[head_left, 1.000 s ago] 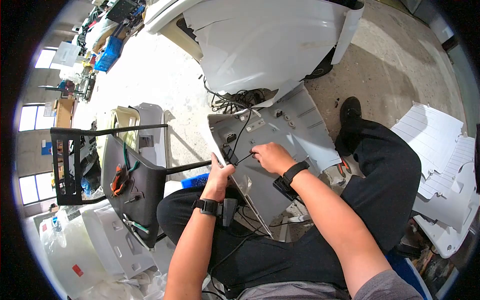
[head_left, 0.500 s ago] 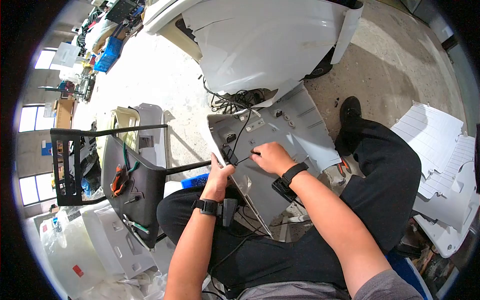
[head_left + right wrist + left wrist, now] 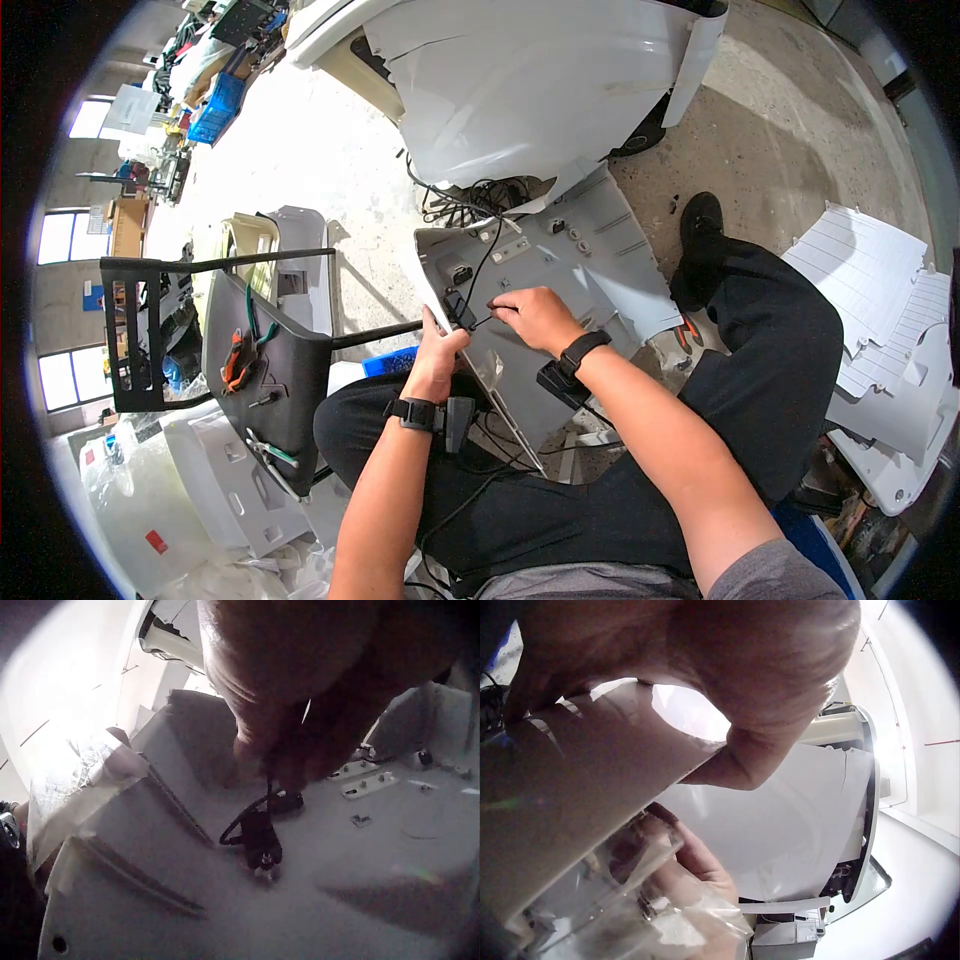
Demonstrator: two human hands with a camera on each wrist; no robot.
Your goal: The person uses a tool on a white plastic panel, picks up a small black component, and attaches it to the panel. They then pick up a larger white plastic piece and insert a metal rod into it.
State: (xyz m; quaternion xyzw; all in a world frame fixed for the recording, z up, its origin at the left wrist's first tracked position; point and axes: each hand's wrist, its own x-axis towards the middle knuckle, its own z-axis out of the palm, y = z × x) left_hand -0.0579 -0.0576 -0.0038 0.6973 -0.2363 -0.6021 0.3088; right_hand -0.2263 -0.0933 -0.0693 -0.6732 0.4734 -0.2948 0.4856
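Note:
A curved grey plastic panel stands tilted between the person's legs. The left hand grips its left edge, thumb on one face and fingers behind it. A small black part with a short cable is fixed to the panel's inner face, just beside that hand. Over the inner face, the right hand pinches a thin dark rod-like tool, which points down at the black part. The tool's handle end is hidden in the fingers. Crumpled clear film hangs at the panel's edge in the left wrist view.
A large white body shell stands ahead, with coiled black cables beneath it. At left, a grey seat-like piece carries orange-handled pliers and small tools. White panels lie at right; red-handled pliers are near the foot.
The right hand has shifted slightly left, nearer the black part, and less of the tool's shaft shows. The left hand and the panel stay where they were.

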